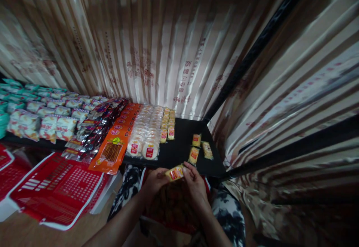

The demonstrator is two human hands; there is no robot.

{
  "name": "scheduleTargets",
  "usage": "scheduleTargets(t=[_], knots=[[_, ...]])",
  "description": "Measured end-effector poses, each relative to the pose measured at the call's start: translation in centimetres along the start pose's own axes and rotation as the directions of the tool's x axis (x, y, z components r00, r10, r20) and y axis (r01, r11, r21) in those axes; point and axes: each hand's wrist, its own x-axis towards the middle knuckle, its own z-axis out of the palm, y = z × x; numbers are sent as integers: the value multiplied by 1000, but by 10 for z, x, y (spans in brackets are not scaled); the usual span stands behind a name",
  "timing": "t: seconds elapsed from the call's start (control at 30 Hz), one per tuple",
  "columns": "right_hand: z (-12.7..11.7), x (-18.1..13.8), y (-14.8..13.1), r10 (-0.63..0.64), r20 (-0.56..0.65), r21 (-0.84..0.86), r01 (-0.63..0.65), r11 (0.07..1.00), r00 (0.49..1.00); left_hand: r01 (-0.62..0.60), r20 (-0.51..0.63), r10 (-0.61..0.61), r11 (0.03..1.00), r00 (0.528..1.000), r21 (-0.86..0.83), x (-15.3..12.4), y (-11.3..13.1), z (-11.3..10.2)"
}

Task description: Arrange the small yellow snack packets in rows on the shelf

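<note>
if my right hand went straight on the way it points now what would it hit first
Probably the small yellow-and-red plastic packet lying at the front of the black table, just beyond the right hand; depth is unclear.

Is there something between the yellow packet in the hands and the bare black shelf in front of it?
Nothing visible does. The left hand and right hand hold the yellow packet at the front edge of the black shelf; the surface just ahead is bare. Three loose packets lie farther right.

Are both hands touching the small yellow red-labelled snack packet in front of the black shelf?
Touching. The head view shows the left hand and right hand pinching opposite ends of the small yellow red-labelled snack packet.
</note>
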Motion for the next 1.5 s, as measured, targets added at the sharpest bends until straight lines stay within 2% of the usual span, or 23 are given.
scheduleTargets(t=[0.17, 0.3, 0.37, 0.47, 0.53, 0.57, 0.67, 0.77, 0.87, 1.0, 1.17, 1.4, 1.5], knots=[[11, 4, -3, -30, 11, 56, 29, 998, 999, -88, -157, 73, 992, 985, -94, 10, -6, 12], [20, 14, 0, -118, -14, 40, 119, 992, 993, -141, -165, 114, 977, 980, -162, 19, 5, 26], [22, 26, 2, -155, -24, 40, 156, 987, 988, -130, -176, 107, 983, 979, -128, 26, 9, 31], [24, 51, 3, -218, -45, -18, 217, 976, 975, -79, -288, 104, 992, 952, 97, 38, 13, 36], [25, 70, 2, -257, -65, -99, 250, 963, 964, -87, -383, 224, 935, 896, 343, 43, 15, 38], [25, 80, 1, -276, -67, -145, 264, 953, 959, -110, -390, 313, 880, 866, 462, 44, 16, 39], [30, 105, -3, -328, -29, -255, 310, 916, 944, -176, -274, 489, 691, 828, 701, 46, 19, 42], [37, 122, -7, -383, -11, -325, 359, 875, 924, -139, -212, 513, 562, 832, 815, 50, 24, 44], [43, 133, -9, -425, 15, -386, 398, 832, 905, -108, -184, 524, 477, 831, 872, 59, 27, 43], [49, 139, -12, -437, 82, -471, 421, 775, 896, -138, -130, 546, 422, 828, 896, 70, 26, 39], [54, 140, -12, -451, 82, -559, 416, 717, 889, -181, -65, 557, 373, 828, 910, 80, 19, 36], [56, 142, -4, -461, 126, -652, 424, 629, 878, -253, -43, 664, 343, 747, 904, 92, 3, 32], [57, 142, 1, -491, 137, -661, 448, 602, 861, -263, -44, 682, 340, 730, 903, 95, -2, 30]])
